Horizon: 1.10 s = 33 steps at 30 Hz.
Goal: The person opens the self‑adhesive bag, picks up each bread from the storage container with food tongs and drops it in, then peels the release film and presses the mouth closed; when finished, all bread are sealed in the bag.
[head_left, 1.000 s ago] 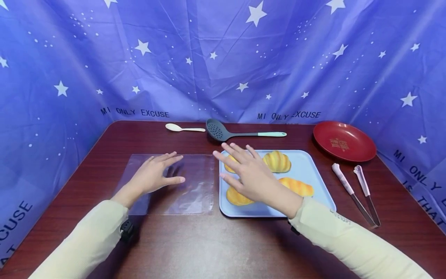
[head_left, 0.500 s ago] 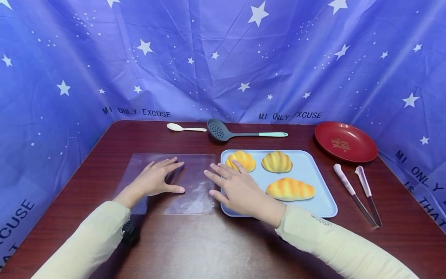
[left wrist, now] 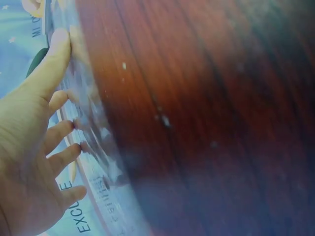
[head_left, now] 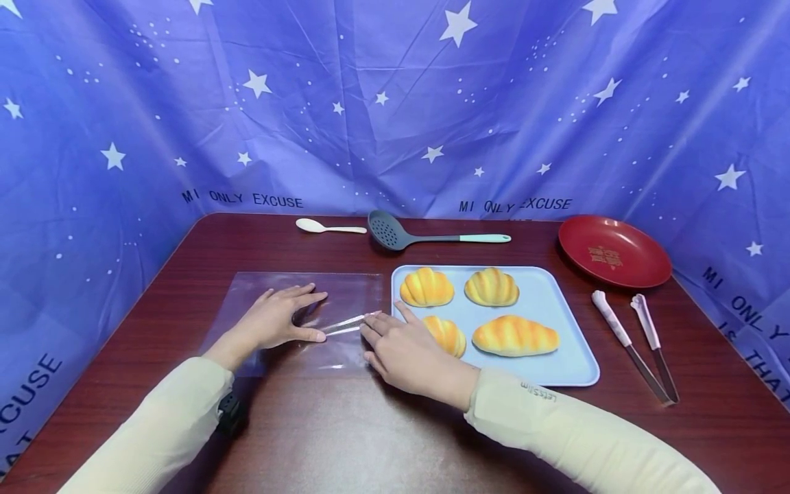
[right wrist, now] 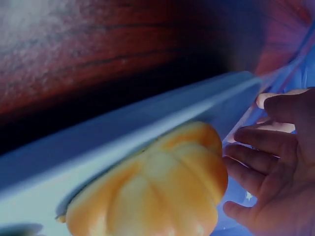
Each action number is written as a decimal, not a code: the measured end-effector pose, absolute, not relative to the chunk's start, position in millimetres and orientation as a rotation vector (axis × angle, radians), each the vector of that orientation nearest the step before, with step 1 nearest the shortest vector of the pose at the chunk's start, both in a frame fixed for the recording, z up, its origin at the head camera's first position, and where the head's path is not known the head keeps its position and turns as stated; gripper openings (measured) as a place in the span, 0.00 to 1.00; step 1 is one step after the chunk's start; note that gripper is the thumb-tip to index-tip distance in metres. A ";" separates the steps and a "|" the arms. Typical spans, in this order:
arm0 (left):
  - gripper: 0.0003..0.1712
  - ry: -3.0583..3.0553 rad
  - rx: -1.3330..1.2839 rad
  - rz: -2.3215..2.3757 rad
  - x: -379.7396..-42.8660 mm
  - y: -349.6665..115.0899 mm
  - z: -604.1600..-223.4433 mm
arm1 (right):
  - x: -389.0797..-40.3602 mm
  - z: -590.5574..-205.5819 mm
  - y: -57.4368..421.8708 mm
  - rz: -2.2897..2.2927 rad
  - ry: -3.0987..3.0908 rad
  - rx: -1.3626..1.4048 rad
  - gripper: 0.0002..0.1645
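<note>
A clear plastic bag (head_left: 348, 291) lies flat on the dark red table, left of the tray. My left hand (head_left: 274, 319) rests on it with spread, straight fingers and thumb. At the bag's right edge are the fingertips of my right hand (head_left: 410, 353), whose fingers reach left over the tray's near-left corner. Between left thumb and right fingertips runs a shiny crease in the film. In the right wrist view, a ridged bread roll (right wrist: 157, 191) sits just beside that hand, which partly covers it in the head view. The left wrist view shows fingertips at the film (left wrist: 106, 167).
A light blue tray (head_left: 574, 367) bears several bread rolls, among them a long one (head_left: 515, 336). Behind are a white spoon (head_left: 310, 225) and a grey slotted skimmer (head_left: 389, 233). A red plate (head_left: 617, 250) and metal tongs (head_left: 644, 367) are at the right.
My right hand has moved left and down from over the tray to the bag's right edge, uncovering bread rolls. A crease has formed in the film. The left hand has barely moved.
</note>
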State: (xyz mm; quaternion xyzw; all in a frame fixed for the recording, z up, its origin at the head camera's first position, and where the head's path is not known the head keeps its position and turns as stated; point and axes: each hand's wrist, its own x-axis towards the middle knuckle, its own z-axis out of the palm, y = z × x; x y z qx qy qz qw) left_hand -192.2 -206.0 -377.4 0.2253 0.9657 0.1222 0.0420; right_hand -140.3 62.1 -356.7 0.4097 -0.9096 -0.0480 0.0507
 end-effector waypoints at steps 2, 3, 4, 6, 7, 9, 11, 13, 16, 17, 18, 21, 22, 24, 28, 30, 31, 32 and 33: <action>0.48 2.955 0.683 0.369 -192.1 -205.9 -377.5 | -140.4 -358.5 60.0 -0.183 -2.804 1.243 0.28; 0.49 2.956 0.678 0.362 -192.2 -205.7 -377.5 | -140.2 -359.0 59.2 -0.198 -2.821 1.240 0.27; 0.49 2.955 0.672 0.357 -192.3 -205.4 -377.5 | -140.1 -359.6 58.6 -0.214 -2.839 1.235 0.28; 0.50 2.957 0.660 0.343 -192.7 -204.7 -377.5 | -139.8 -360.4 58.0 -0.218 -2.858 1.229 0.27; 0.51 2.961 0.655 0.335 -192.9 -204.3 -377.3 | -139.7 -360.7 58.0 -0.215 -2.863 1.227 0.27; 0.51 2.973 0.654 0.314 -193.3 -203.7 -376.8 | -139.5 -360.9 58.2 -0.208 -2.866 1.224 0.27; 0.50 2.989 0.662 0.298 -193.4 -203.3 -375.9 | -139.5 -360.8 58.5 -0.203 -2.868 1.226 0.28; 0.48 3.004 0.678 0.287 -193.6 -203.1 -374.8 | -139.6 -360.9 58.7 -0.197 -2.872 1.234 0.28; 0.46 3.011 0.696 0.281 -193.8 -203.5 -373.3 | -140.5 -361.2 58.8 -0.188 -2.878 1.244 0.28; 0.46 3.009 0.699 0.283 -193.8 -203.7 -372.9 | -141.1 -361.4 58.9 -0.188 -2.872 1.247 0.27; 0.45 3.008 0.704 0.281 -193.9 -204.0 -372.5 | -141.6 -361.9 58.9 -0.186 -2.861 1.252 0.27; 0.45 3.009 0.733 0.279 -194.1 -204.8 -372.4 | -143.0 -362.7 59.9 -0.187 -2.806 1.265 0.25; 0.44 3.012 0.749 0.276 -194.2 -205.1 -372.7 | -143.4 -363.2 60.4 -0.186 -2.787 1.269 0.24; 0.43 3.016 0.794 0.273 -194.8 -205.7 -373.8 | -143.9 -364.0 61.3 -0.173 -2.760 1.278 0.23; 0.39 3.006 0.895 0.291 -195.8 -206.1 -375.8 | -144.7 -364.8 62.3 -0.174 -2.768 1.280 0.25; 0.39 2.997 0.933 0.299 -195.9 -206.3 -376.2 | -145.1 -364.3 62.1 -0.180 -2.791 1.277 0.27; 0.39 2.996 0.949 0.296 -196.0 -206.5 -376.4 | -145.2 -364.0 61.8 -0.185 -2.804 1.273 0.27; 0.39 3.000 0.965 0.290 -196.1 -206.7 -376.6 | -145.4 -363.7 61.5 -0.187 -2.816 1.268 0.28; 0.39 3.007 0.980 0.277 -196.3 -206.9 -376.8 | -145.3 -363.2 61.2 -0.186 -2.827 1.263 0.28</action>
